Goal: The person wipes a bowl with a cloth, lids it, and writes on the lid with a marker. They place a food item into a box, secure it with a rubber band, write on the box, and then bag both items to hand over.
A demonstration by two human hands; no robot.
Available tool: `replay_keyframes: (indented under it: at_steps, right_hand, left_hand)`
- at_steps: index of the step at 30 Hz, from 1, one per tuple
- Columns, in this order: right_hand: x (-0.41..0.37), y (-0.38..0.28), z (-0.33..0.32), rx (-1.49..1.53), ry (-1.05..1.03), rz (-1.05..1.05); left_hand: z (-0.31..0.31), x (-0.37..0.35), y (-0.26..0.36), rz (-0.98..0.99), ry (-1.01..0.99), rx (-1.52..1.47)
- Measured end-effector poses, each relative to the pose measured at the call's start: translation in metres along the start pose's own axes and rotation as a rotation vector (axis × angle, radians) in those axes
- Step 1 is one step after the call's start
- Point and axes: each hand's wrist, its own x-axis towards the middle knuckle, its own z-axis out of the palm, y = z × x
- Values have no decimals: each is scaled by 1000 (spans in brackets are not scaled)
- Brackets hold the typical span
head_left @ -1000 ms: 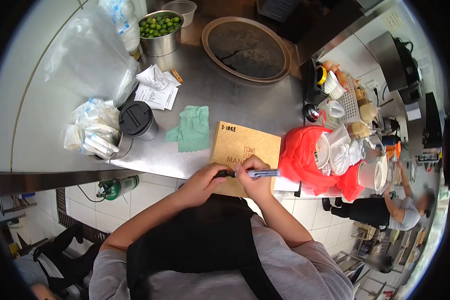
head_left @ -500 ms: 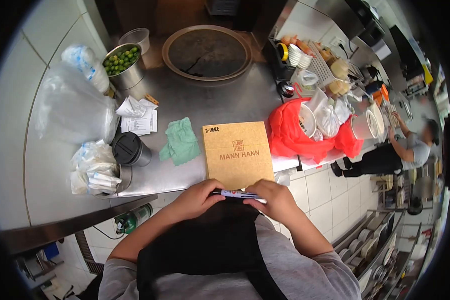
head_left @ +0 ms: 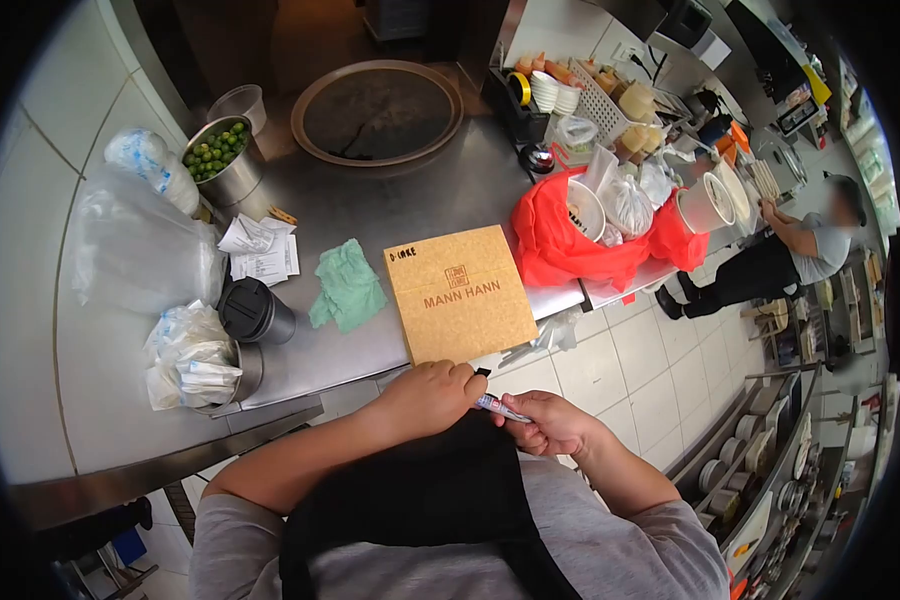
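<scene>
Just off the counter's front edge, in front of my black apron, both my hands are closed around a white marker pen (head_left: 501, 406). My left hand (head_left: 432, 400) is curled round its upper left end, and a small black tip sticks up past the knuckles. With thumb and fingers my right hand (head_left: 550, 424) pinches the lower right end. The pen slants down to the right. Beyond them lies a brown cardboard box (head_left: 462, 325), shut, printed "MANN HANN", with "D-CAKE" handwritten in a corner. A crumpled green cloth (head_left: 348, 285) lies left of the box.
On the left stand a lidded black cup (head_left: 257, 310), receipts (head_left: 264, 262), plastic bags (head_left: 140, 245) and a metal pot of green citrus (head_left: 217, 158). A round tray (head_left: 378, 112) sits at the back. Red bags (head_left: 570, 245) stand at right; a co-worker (head_left: 820, 245) stands farther right.
My left hand has rolled over into a fist around the pen's end. The pen, nearly level before, now slants. My right hand has dropped slightly, and the whole view has turned a little.
</scene>
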Motion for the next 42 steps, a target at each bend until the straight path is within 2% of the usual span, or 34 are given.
replay_keyframes:
  at_steps: [2, 3, 5, 6, 7, 9, 10, 11, 12, 13, 14, 15, 17, 19, 21, 23, 25, 26, 27, 29, 31, 33, 35, 37, 39, 41, 42]
  right_hand:
    - [5, -6, -1, 173, -44, 50]
    - [7, -13, -3, 156, -55, 54]
    - [13, -30, -12, -391, 192, -147]
    - [20, -43, -26, -692, 357, -350]
    - [28, -60, -46, -989, 523, -560]
    - [50, -102, -86, -1333, 990, -652]
    - [59, -120, -93, -1328, 1021, -680]
    - [66, -129, -99, -1326, 1051, -702]
    - [75, -128, -108, -1328, 1049, -694]
    - [86, -130, -115, -1414, 1081, -863]
    - [92, -134, -115, -1491, 1112, -1045]
    - [91, -133, -115, -1486, 1117, -1055]
    - [82, -108, -112, -1501, 1084, -1235]
    - [81, -74, -122, -1233, 1019, -750]
    - [97, -44, -143, -922, 789, -639]
    - [96, -32, -125, -1126, 889, -815]
    - [96, -26, -123, -1040, 904, -852]
    - [95, -22, -123, -1025, 896, -874]
    - [95, -17, -123, -1011, 888, -895]
    - [93, -1, -124, -918, 896, -891]
    - [82, 10, -108, -601, 664, -927]
    - [59, 10, -84, -560, 683, -869]
    - [43, 14, -80, -540, 680, -991]
    - [16, 1, -82, -587, 725, -1047]
    - [-19, -29, -90, -443, 802, -1121]
    - [-48, -64, -125, -495, 895, -1229]
    - [-66, -84, -137, -489, 949, -1216]
  left_hand:
    - [-1, 5, -7, -3, -48, 75]
    - [1, 9, -13, -15, -40, 88]
    - [12, 15, -25, -46, 102, -162]
    - [22, 13, -24, -138, 215, -189]
    - [36, 13, -26, -146, 221, -179]
    - [72, 14, -36, -553, 682, -235]
    - [95, 8, -52, -652, 719, -324]
    - [104, 3, -57, -655, 714, -328]
    - [109, -2, -60, -737, 693, -465]
    - [110, -6, -63, -814, 674, -599]
    - [110, -10, -64, -788, 608, -522]
    - [110, -11, -66, -780, 609, -514]
    - [115, -10, -66, -798, 578, -474]
    - [118, -4, -63, -787, 595, -486]
    - [119, 3, -58, -822, 676, -543]
    - [122, 5, -56, -800, 692, -586]
    - [113, 4, -50, -845, 751, -793]
    - [114, 0, -51, -802, 781, -965]
    - [115, -6, -48, -782, 762, -964]
    - [98, -13, -29, -789, 844, -1519]
    - [97, -26, -11, -777, 837, -1528]
    - [93, -29, 0, -777, 831, -1537]
    - [85, -23, 14, -677, 847, -1456]
    - [63, 5, 21, -627, 803, -1449]
    - [37, 55, 29, -609, 682, -1517]
    - [39, 110, 22, -539, 592, -1463]
    - [43, 140, 20, -521, 560, -1455]
